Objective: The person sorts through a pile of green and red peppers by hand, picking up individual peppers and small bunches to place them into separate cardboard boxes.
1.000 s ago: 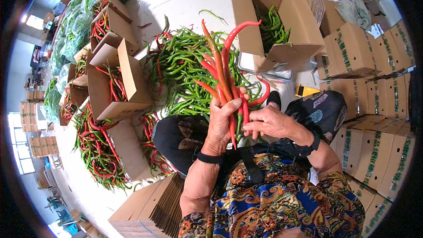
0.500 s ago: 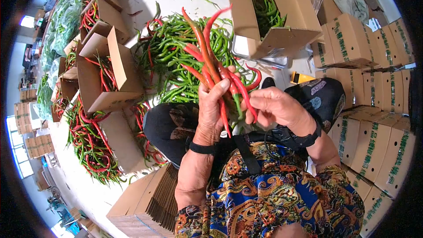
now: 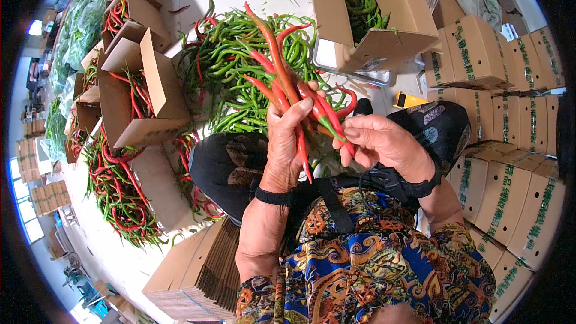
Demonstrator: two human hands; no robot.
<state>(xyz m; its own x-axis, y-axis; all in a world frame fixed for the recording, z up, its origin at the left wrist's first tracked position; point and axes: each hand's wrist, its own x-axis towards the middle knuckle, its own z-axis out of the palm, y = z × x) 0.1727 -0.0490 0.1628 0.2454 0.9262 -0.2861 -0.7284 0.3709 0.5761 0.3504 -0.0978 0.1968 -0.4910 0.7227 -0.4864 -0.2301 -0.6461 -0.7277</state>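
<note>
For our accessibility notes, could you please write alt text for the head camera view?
A person's left hand grips a bunch of long red chili peppers upright while the right hand pinches one pepper of it by its stem end. Beyond lie a pile of green chilies and open cardboard boxes holding more peppers.

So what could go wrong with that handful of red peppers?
The left hand grips the red peppers low down, so the long ones fanning out might slip into the green pile below. The right hand pinches a single pepper by its stem end; tugging could snap it or loosen the rest.
</note>
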